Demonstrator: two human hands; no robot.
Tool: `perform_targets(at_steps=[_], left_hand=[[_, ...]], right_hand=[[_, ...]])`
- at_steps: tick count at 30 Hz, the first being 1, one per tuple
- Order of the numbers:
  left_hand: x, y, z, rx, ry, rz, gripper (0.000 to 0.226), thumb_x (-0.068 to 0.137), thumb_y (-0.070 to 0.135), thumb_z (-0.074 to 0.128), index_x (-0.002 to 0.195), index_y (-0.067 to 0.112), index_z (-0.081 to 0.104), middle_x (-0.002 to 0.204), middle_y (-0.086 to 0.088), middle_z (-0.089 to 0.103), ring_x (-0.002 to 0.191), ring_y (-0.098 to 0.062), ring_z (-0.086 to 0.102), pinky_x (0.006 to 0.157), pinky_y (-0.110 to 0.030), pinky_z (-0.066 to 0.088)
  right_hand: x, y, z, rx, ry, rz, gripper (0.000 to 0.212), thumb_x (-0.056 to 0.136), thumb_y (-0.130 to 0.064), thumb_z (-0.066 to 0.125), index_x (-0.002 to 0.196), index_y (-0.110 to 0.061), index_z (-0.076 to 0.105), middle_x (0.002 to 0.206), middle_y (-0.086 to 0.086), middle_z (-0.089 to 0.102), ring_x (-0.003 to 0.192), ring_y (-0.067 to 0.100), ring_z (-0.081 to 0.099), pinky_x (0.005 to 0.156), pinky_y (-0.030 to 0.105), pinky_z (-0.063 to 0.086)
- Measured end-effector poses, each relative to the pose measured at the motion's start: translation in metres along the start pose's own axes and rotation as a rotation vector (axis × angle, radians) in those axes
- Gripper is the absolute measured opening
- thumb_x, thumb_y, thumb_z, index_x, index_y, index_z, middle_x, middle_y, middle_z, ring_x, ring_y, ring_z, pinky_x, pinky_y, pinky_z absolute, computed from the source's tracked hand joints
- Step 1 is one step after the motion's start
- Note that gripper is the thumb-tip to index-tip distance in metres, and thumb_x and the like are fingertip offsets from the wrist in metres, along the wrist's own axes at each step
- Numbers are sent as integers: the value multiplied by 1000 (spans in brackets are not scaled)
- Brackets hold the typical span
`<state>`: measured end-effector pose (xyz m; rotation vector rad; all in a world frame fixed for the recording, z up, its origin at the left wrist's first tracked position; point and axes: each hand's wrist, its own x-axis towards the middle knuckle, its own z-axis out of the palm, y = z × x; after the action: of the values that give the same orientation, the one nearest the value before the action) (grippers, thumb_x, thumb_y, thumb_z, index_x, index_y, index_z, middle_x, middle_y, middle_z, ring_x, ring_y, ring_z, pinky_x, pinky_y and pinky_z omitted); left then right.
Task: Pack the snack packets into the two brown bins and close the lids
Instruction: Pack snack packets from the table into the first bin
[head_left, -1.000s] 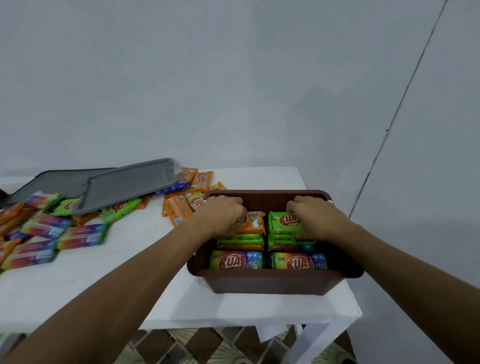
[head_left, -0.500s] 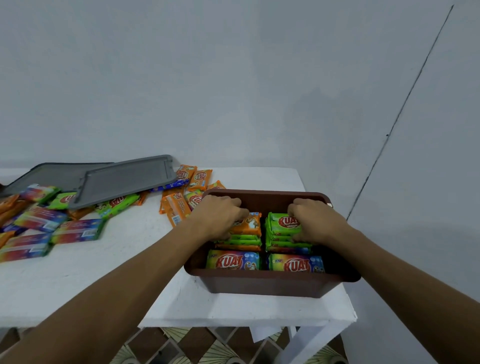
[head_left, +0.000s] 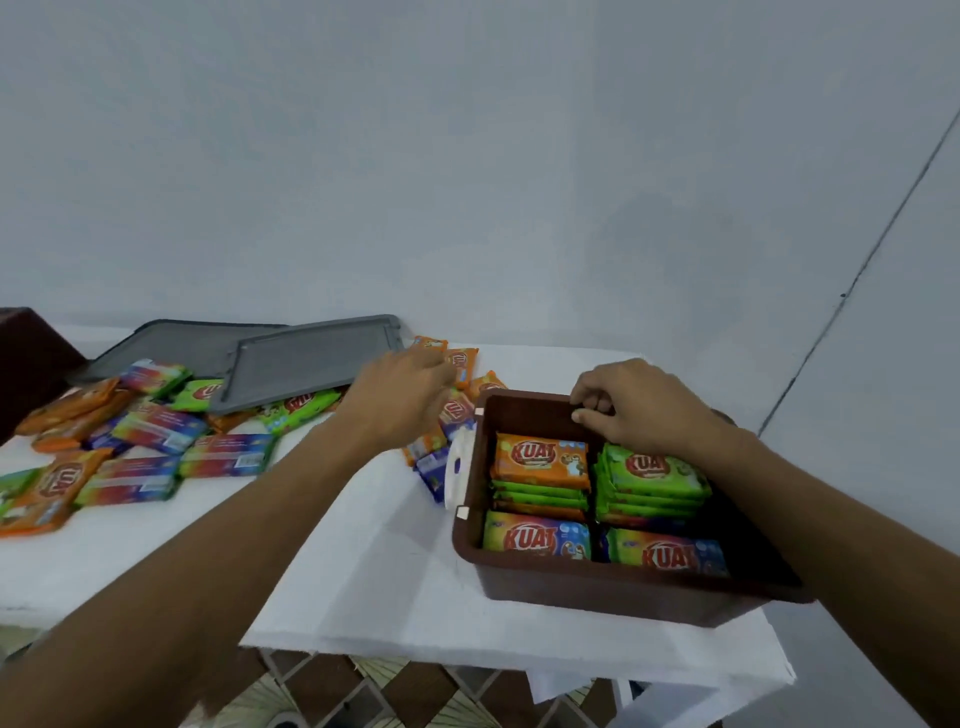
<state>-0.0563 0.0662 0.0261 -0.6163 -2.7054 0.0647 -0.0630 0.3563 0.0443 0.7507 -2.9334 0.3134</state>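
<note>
A brown bin (head_left: 613, 587) stands at the table's right end, holding stacks of orange (head_left: 540, 460), green (head_left: 654, 475) and rainbow snack packets (head_left: 535, 540). My right hand (head_left: 639, 405) hovers over the bin's back part with fingers loosely curled, holding nothing that I can see. My left hand (head_left: 405, 397) is outside the bin to its left, over loose orange packets (head_left: 462, 361) at the back of the table; it is blurred, and its fingers hide any grip. Many more packets (head_left: 156, 431) lie spread on the left.
Two grey lids (head_left: 306, 361) lie overlapped at the back left, partly on top of packets. A dark brown object (head_left: 31, 358) shows at the far left edge. A white handle (head_left: 457, 467) hangs on the bin's left side. The white table (head_left: 363, 571) ends just right of the bin.
My left hand has left the bin and moved left and back to the loose orange packets. My right hand has lifted off the green stack toward the bin's back wall. The view has shifted left.
</note>
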Motion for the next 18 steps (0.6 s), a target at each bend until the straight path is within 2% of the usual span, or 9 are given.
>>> perform_targets(at_steps=[3,5,8,11,13,15,18], left_hand=[[-10,-46,2,31,-122,-59,24,93,23,52,115,20,61,113,-1,60,101,-23,56,72,-34,46],[-16,-69,10,10,-240,-19,37,92,25,58,129,25,56,130,0,56,116,-22,53,89,-37,48],[-17,-89,38,23,-382,121,61,87,28,69,141,29,43,150,3,40,137,-19,37,108,-37,37],[-6,-94,69,-4,-479,262,80,83,31,73,149,34,28,159,7,23,147,-19,18,116,-43,25],[3,-94,83,-18,-519,339,85,83,35,72,152,33,22,161,6,18,148,-19,11,118,-45,16],[14,-101,94,-47,-468,416,81,84,42,70,150,32,26,158,6,26,147,-19,17,119,-46,16],[11,-119,100,-67,-383,491,65,90,52,57,144,25,35,149,0,38,137,-20,34,112,-39,27]], right_hand=[[39,-22,5,21,6,-1,14,86,-37,63,99,-33,67,88,-17,64,88,11,60,77,36,53],[66,-36,12,27,-17,2,14,87,-34,62,100,-33,67,90,-17,65,90,11,61,79,36,52],[104,-50,25,20,-83,19,16,89,-33,61,103,-32,67,91,-15,63,91,12,59,80,36,52],[135,-54,40,51,-214,90,19,89,-28,62,106,-26,69,102,-7,67,87,13,59,81,34,51],[150,-56,49,69,-307,118,19,88,-22,64,104,-21,72,104,-3,70,83,10,57,79,27,48],[163,-61,57,70,-384,145,19,86,-16,64,102,-19,73,98,-5,70,84,8,56,75,22,42],[177,-69,66,50,-511,189,21,85,-17,64,103,-22,72,88,-8,64,86,11,57,72,22,42]])
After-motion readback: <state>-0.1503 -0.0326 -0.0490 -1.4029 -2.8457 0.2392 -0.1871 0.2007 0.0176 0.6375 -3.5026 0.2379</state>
